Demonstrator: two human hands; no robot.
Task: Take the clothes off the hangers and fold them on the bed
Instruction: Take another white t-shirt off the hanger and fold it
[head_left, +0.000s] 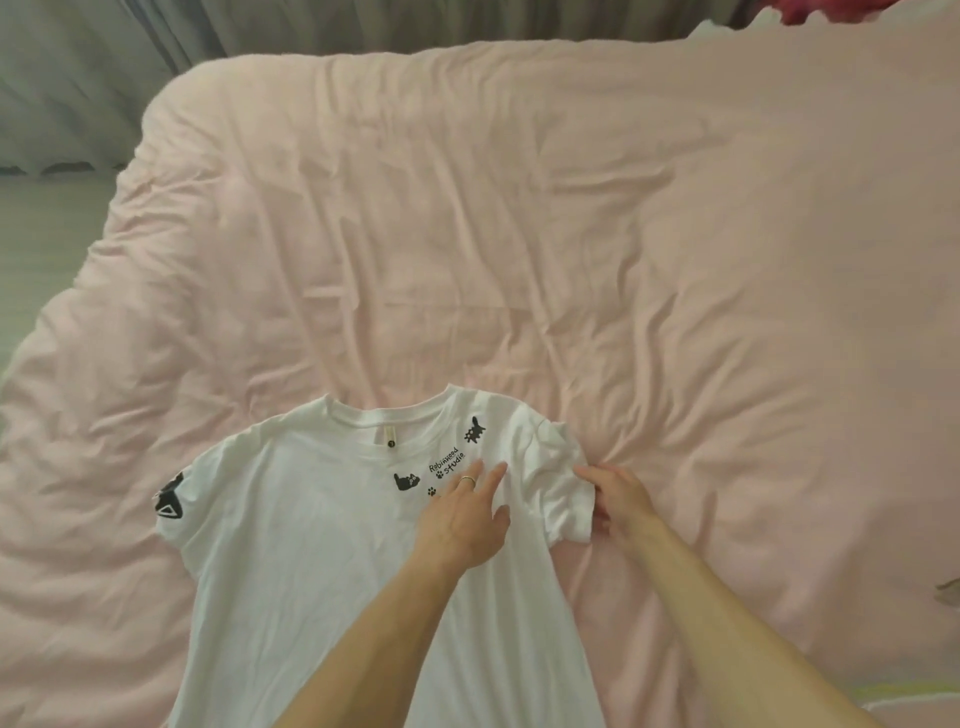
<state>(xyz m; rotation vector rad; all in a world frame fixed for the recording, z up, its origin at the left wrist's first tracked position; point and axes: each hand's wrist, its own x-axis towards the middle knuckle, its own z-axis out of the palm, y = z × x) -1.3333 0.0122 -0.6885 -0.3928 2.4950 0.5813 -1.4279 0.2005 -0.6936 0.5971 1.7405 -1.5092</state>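
One white short-sleeved T-shirt (311, 545) lies face up in the lower centre of the frame, spread on a crumpled pink duvet (571, 234) that covers the bed. Its black chest lettering (448, 460) seems to read "Robinweed studio", set among two small black cat figures and paw prints. Two bare hands reach in from below. The left hand (462, 519), wearing one thin ring (468, 479), presses flat on the chest with straight, spread fingers. The right hand (621, 501) pinches the hem of the shirt's right-frame sleeve (558, 483). One grey curtain (78, 78) hangs at the upper left.
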